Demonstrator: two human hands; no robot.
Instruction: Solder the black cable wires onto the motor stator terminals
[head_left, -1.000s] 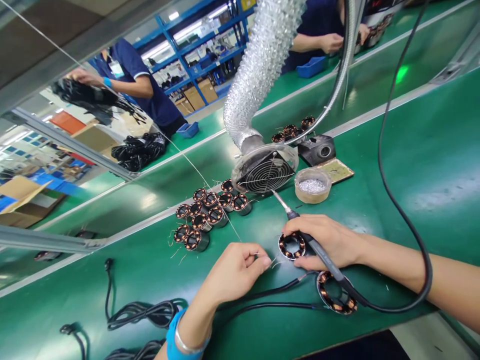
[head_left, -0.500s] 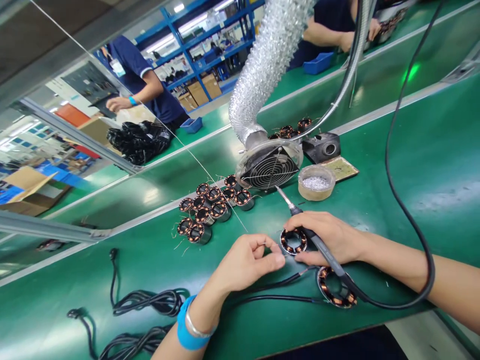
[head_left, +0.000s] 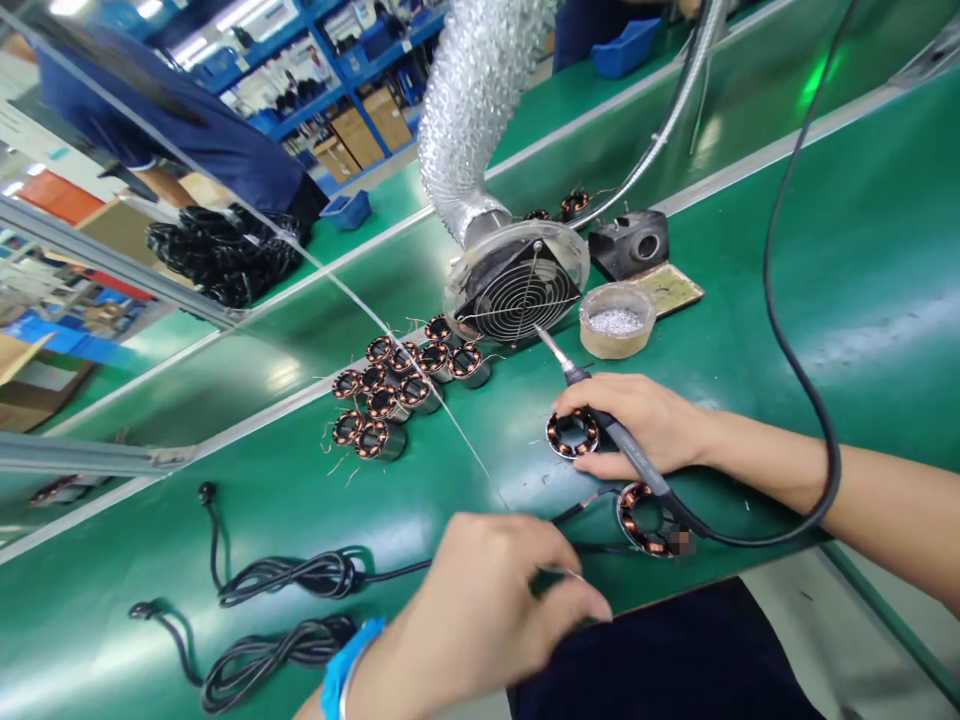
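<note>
My right hand [head_left: 645, 425] grips a soldering iron [head_left: 630, 460], its tip up toward the fan grille. Thumb and fingers of that hand also hold a small motor stator [head_left: 551, 437] with copper windings. My left hand [head_left: 502, 600], blurred, is closed in a pinch near the table's front edge, apart from the stator. A short thin wire [head_left: 572, 574] shows at its fingertips. Between the hands lies a second, wider stator ring [head_left: 628, 515], joined to a black power cord [head_left: 397, 573]. A thin strand [head_left: 465, 435] hangs down from above and ends over the bench.
Several wound stators [head_left: 382, 403] stand grouped left of a fume fan [head_left: 525, 290] on a silver duct [head_left: 472, 110]. Near it are a round tub [head_left: 619, 320] of metal bits and an iron holder [head_left: 630, 245]. Coiled cords [head_left: 270, 655] lie at left. A co-worker [head_left: 195, 120] stands across the bench.
My left hand has moved away from the small stator, down toward the table's front edge. My right hand keeps the iron and stator. The view has shifted, and the co-worker has leaned over.
</note>
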